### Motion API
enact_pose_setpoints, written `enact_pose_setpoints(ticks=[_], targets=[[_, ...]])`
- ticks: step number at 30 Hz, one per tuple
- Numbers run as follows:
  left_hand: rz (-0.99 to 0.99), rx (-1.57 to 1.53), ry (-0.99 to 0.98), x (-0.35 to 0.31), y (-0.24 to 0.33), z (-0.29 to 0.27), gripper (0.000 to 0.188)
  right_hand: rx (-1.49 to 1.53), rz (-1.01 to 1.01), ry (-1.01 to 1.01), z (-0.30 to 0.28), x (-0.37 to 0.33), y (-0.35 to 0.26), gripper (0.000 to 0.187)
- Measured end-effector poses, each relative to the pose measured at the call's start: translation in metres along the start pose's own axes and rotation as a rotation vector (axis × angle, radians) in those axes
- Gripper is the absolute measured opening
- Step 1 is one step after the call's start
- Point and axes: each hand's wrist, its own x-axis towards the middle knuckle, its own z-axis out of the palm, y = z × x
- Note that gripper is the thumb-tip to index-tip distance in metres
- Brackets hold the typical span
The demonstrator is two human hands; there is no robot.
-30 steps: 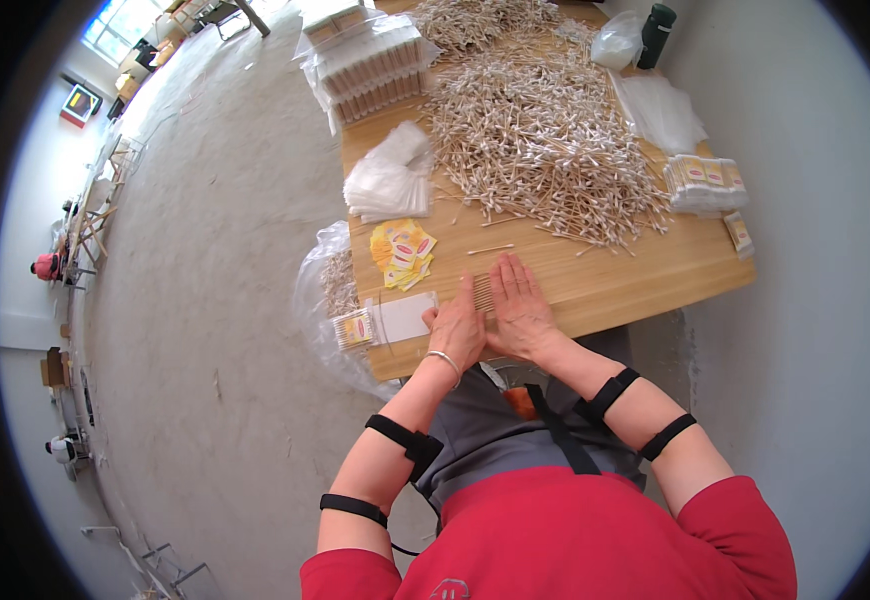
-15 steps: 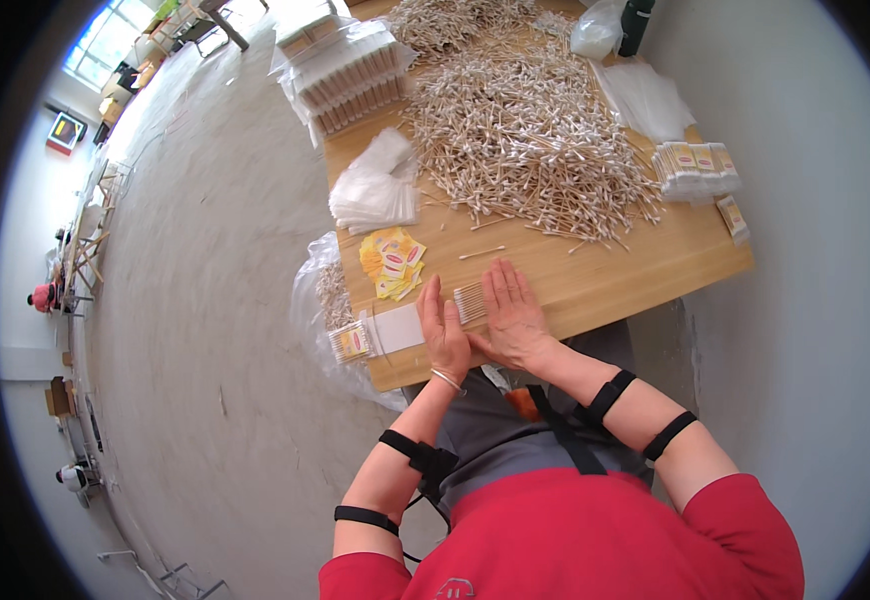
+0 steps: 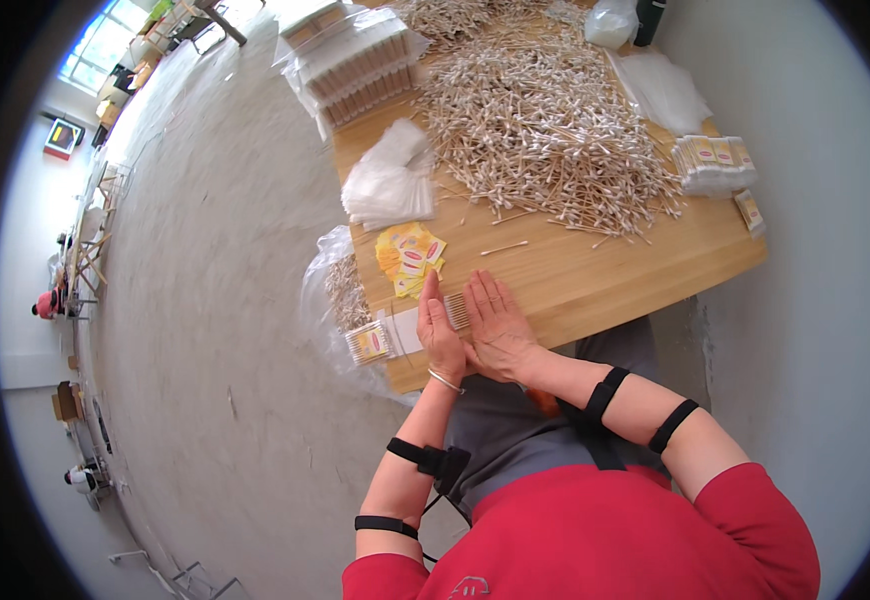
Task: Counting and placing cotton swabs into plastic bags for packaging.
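My left hand (image 3: 441,338) stands on its edge at the near side of the table, fingers stretched out. Close beside it, my right hand (image 3: 501,335) lies with straight fingers, palm side down or tilted; the heels of both hands meet. A row of cotton swabs (image 3: 457,310) shows in the narrow gap between the hands, its near part hidden. Left of my left hand lies a white flat piece (image 3: 408,330), partly covered by that hand. At its left end sits a packet of swabs (image 3: 369,343) with a yellow label.
Yellow printed cards (image 3: 410,258) lie beyond my left hand, with clear bags (image 3: 391,180) behind. A big heap of loose swabs (image 3: 555,140) covers the table's middle. Stacked packs (image 3: 355,65) stand far left, wrapped packs (image 3: 715,163) at right. A bag of swabs (image 3: 330,290) hangs by the left edge.
My right hand has moved left over the table, and my left hand slightly left too. The gap with the swabs is narrower. The whole view has shifted a little.
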Motion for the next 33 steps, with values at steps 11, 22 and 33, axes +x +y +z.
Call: enact_pose_setpoints(ticks=[11,22,33], targets=[[0.156,0.535,-0.026,0.000,0.029,-0.068,0.042,0.065,-0.052,-0.019,0.020,0.015,-0.049,0.086],[-0.045,0.660,0.121,0.017,0.007,-0.172,0.049,0.070,-0.009,-0.017,0.031,0.028,-0.083,0.092],[-0.248,-0.047,0.042,0.017,0.008,-0.168,0.044,0.071,-0.033,-0.023,0.037,0.035,-0.100,0.093]])
